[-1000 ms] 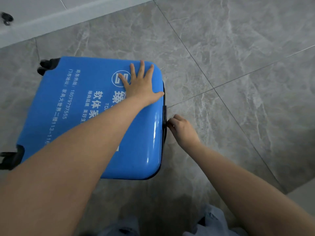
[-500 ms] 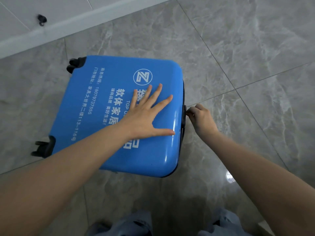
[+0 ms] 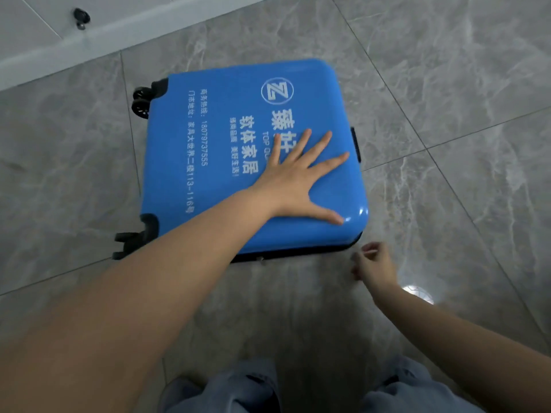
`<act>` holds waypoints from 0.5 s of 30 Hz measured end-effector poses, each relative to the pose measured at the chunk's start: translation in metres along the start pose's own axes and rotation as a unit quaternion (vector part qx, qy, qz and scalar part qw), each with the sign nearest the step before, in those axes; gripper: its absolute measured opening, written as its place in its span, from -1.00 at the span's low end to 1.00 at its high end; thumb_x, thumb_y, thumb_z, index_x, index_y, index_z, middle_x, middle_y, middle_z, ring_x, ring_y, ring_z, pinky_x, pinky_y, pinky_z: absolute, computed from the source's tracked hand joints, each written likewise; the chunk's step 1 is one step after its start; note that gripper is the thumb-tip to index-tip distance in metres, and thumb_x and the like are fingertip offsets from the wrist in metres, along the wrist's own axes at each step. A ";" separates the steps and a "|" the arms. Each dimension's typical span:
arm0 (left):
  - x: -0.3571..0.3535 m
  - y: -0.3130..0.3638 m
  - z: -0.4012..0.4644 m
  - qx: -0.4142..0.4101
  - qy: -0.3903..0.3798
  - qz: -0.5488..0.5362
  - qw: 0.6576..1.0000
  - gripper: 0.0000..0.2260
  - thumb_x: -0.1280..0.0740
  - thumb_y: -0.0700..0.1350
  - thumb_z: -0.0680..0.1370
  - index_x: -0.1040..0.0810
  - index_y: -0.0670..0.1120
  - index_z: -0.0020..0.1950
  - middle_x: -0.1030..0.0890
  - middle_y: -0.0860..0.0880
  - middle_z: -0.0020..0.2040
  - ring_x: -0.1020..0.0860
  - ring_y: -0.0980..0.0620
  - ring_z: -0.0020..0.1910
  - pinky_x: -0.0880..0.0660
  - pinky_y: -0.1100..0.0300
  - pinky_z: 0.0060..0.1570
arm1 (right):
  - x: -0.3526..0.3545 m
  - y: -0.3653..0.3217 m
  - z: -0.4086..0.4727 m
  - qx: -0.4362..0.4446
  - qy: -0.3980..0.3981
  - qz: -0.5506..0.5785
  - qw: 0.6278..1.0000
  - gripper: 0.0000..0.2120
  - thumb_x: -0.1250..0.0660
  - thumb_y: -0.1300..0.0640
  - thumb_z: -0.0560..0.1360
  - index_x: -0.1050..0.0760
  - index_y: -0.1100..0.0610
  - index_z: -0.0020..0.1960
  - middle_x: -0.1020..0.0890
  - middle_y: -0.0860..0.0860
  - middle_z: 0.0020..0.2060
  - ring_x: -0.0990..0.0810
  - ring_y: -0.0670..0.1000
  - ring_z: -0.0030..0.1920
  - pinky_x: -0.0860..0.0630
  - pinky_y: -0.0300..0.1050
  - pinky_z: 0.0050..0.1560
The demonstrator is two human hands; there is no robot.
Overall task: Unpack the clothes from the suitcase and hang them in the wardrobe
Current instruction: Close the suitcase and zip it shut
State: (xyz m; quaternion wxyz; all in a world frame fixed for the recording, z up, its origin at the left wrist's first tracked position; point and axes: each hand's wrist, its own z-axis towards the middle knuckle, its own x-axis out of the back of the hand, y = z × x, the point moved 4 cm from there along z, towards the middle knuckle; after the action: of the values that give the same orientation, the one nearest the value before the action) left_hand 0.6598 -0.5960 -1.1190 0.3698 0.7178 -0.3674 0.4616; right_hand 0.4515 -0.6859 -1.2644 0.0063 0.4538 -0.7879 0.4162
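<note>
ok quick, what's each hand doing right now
Left hand: open, fingers spread, palm flat on the blue suitcase lid.
Right hand: blurred, fingers pinched together near the suitcase's near corner; cannot tell if it holds anything.

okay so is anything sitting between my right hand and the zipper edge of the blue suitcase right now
Nothing visible does. Your right hand is just off the near right corner of the suitcase, with only bare floor tile between it and the dark zipper seam. Your left hand lies flat on the lid, clear of that edge.

Suitcase (image 3: 226, 162): blue shell, white lettering, black wheels (image 3: 140, 99); floor (image 3: 447, 84): grey marbled tile; trousers (image 3: 244, 389): pale blue denim.
</note>
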 end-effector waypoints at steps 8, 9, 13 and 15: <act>0.015 0.017 0.050 0.045 -0.025 0.022 0.998 0.12 -0.27 0.60 0.14 0.20 0.31 0.54 0.34 -0.05 0.58 0.36 -0.32 0.51 0.28 -0.53 0.31 | -0.079 -0.026 -0.056 -0.123 -0.362 0.099 0.919 -0.67 -0.30 0.30 0.58 -0.42 0.02 0.29 -0.64 0.02 0.02 -0.67 0.03 -0.05 -0.62 -0.08 0.03; 0.014 0.017 0.049 0.043 -0.027 0.029 0.998 0.13 -0.27 0.61 0.13 0.22 0.31 0.54 0.35 -0.05 0.58 0.37 -0.32 0.51 0.29 -0.53 0.30 | -0.090 -0.033 -0.058 -0.131 -0.359 0.132 0.915 -0.70 -0.31 0.30 0.58 -0.43 0.03 0.24 -0.63 0.01 0.04 -0.65 0.07 0.03 -0.60 -0.02 0.12; 0.012 0.015 0.048 0.043 -0.026 0.030 0.998 0.14 -0.26 0.62 0.12 0.26 0.32 0.53 0.39 -0.03 0.57 0.40 -0.30 0.50 0.28 -0.52 0.31 | -0.119 -0.052 -0.059 -0.138 -0.305 0.179 0.925 -0.93 -0.36 0.26 0.57 -0.48 0.15 -0.02 -0.59 0.11 0.00 -0.61 0.08 0.03 -0.64 -0.12 -0.13; 0.010 0.015 0.050 0.043 -0.022 0.026 0.998 0.14 -0.26 0.62 0.12 0.27 0.33 0.52 0.40 -0.02 0.56 0.42 -0.29 0.49 0.30 -0.52 0.30 | -0.120 -0.053 -0.051 -0.081 -0.264 0.122 0.953 -0.89 -0.37 0.22 0.57 -0.49 0.16 -0.12 -0.61 0.15 -0.08 -0.62 0.03 -0.17 -0.62 -0.19 -0.35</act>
State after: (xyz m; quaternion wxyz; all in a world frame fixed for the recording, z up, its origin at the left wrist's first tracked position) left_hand 0.6695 -0.6475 -1.1220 0.3178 0.7332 -0.3738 0.4708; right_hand 0.5413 -0.5799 -1.2428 -0.2165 0.4457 -0.8418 0.2142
